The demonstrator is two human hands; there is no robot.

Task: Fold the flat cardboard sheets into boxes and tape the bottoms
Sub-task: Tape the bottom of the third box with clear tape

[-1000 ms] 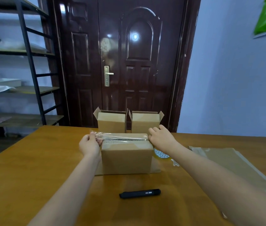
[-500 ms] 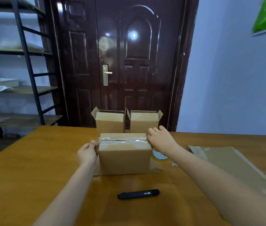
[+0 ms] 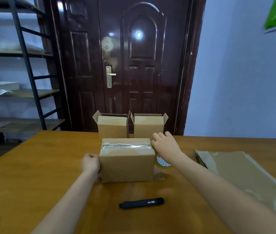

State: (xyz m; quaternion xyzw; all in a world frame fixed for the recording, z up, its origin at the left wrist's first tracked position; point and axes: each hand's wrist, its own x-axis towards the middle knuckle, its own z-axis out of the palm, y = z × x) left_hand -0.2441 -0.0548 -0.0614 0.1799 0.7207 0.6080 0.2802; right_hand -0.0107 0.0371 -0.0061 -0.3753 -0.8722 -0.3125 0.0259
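Cardboard box [image 3: 127, 163] stands on the wooden table [image 3: 32, 174], bottom side up, between the two hands, with a strip of clear tape [image 3: 125, 145] lying flat along its top seam. The left hand [image 3: 90, 163] is pressed against the box's left wall, fingers curled against the cardboard; whether it pinches a tape end there cannot be told. A second ago that hand was raised at the top left corner, holding the tape stretched in the air above the seam; it has since come down the side, and the tape now lies stuck along the top. The right hand [image 3: 165, 145] rests at the box's top right corner, its fingers loosely bent over the edge, much where it was before. Just under the right wrist sits the tape roll [image 3: 162, 163], touching the table beside the box. Beyond both hands two finished boxes [image 3: 130, 127] stand side by side with open flaps. Nearer than the left hand lies a black utility knife [image 3: 141, 203]. Out past the right forearm lies a stack of flat cardboard sheets [image 3: 245, 171].
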